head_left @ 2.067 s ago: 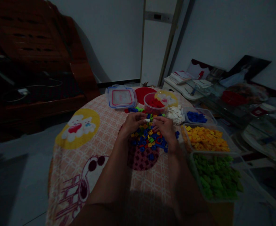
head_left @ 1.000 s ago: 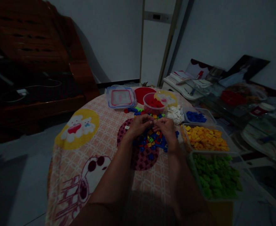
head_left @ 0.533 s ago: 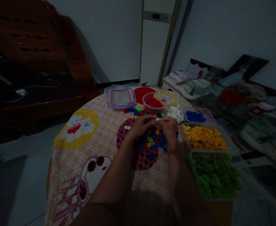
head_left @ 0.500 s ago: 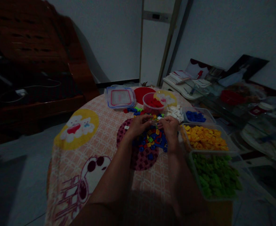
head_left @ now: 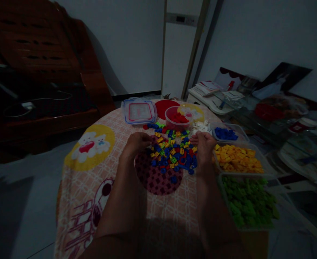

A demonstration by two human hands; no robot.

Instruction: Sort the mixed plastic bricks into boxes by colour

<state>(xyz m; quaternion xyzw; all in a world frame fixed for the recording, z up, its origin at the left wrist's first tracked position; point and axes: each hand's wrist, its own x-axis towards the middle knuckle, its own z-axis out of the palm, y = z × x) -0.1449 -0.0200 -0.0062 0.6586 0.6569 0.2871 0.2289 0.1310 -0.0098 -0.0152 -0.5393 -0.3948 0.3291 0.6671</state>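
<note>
Both hands rest at the edges of a pile of small mixed bricks (head_left: pixel 173 154) in the middle of the counter (head_left: pixel 115 169). The left hand (head_left: pixel 135 142) is curled at the pile's left edge, its fingers drawn together, though on what I cannot tell. The right hand (head_left: pixel 205 144) sits at the right edge, fingers bent; their grip is unclear. Sorted tubs line the counter's right edge, probably for easy reach: yellow bricks (head_left: pixel 236 158), green bricks (head_left: pixel 249 203). No writing is readable.

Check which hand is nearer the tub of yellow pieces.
Right. The right hand sits just beside the yellow tub; the left hand is across the mixed pile.
</note>
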